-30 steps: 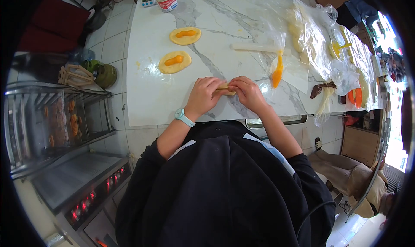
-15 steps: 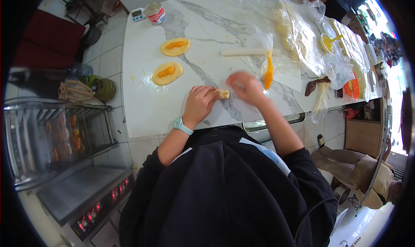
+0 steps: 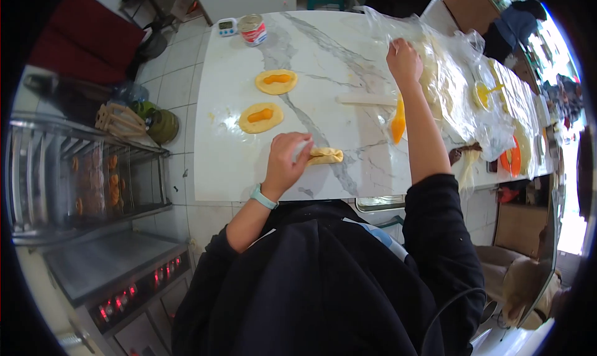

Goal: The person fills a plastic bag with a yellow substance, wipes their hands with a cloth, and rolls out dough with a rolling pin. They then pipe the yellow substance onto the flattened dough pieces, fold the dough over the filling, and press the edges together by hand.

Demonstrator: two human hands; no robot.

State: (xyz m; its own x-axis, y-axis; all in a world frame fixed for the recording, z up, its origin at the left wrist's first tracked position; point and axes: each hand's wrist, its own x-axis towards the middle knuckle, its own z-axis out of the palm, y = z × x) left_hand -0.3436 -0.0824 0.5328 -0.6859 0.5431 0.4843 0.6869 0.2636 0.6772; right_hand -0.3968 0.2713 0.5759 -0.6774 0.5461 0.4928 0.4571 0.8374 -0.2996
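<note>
Pale-yel. dough roll (image 3: 328, 156), folded w/ a seam showing, lies approx. parallel to nr. edge of tbl. (image 3: 230, 169)

Two bare hands: one left hand (image 3: 287, 164), one right hand (image 3: 405, 60). On one marble-patterned bench (image 3: 224, 169): two flat dough ovals (image 3: 277, 90), two strips of orange filling (image 3: 260, 115), one folded dough roll (image 3: 326, 156), one digital timer (image 3: 226, 27), one tin can (image 3: 253, 30), one white rolling pin (image 3: 367, 99), one orange-filled piping bag (image 3: 398, 122). One wristwatch (image 3: 263, 198). One green gas cylinder (image 3: 163, 127).

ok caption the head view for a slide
Left hand at a folded dough roll, right hand by the clear plastic sheet.
</note>
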